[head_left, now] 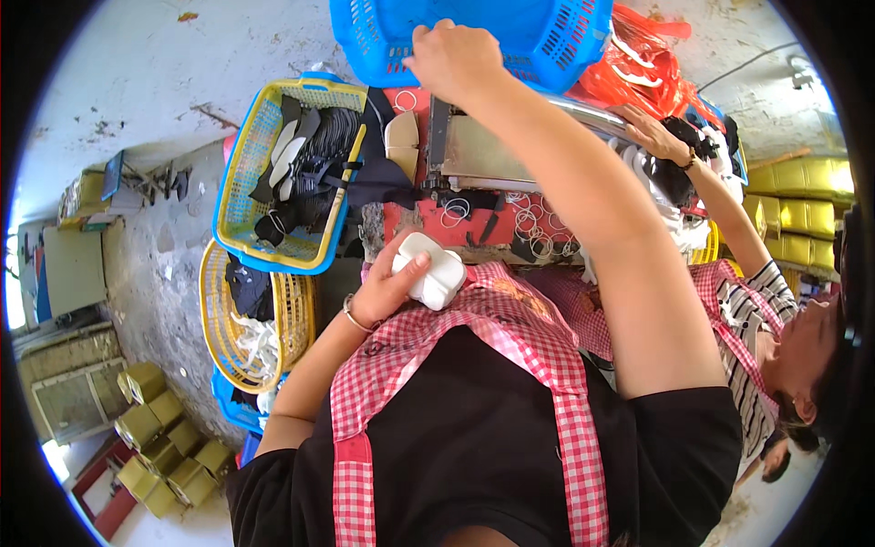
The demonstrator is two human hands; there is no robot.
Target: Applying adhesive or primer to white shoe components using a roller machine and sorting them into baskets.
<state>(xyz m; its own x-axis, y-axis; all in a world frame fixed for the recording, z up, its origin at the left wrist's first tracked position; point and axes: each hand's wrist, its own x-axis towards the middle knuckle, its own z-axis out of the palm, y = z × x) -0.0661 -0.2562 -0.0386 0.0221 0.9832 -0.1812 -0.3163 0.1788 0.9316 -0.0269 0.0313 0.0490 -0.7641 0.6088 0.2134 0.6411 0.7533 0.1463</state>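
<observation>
Left hand clamped on a small stack of white pads, thumb on top, held just above the checked apron; the thumb pressure probably keeps the loose layers squared. Right hand reaches ahead to the near side of the blue basket, fingers bent; cannot tell whether they grip anything. Beyond the pads, white rings lie scattered on the red table, presumably for easy picking. To the left, dark pieces stand in rows inside a yellow-and-blue basket, likely to stay sorted.
</observation>
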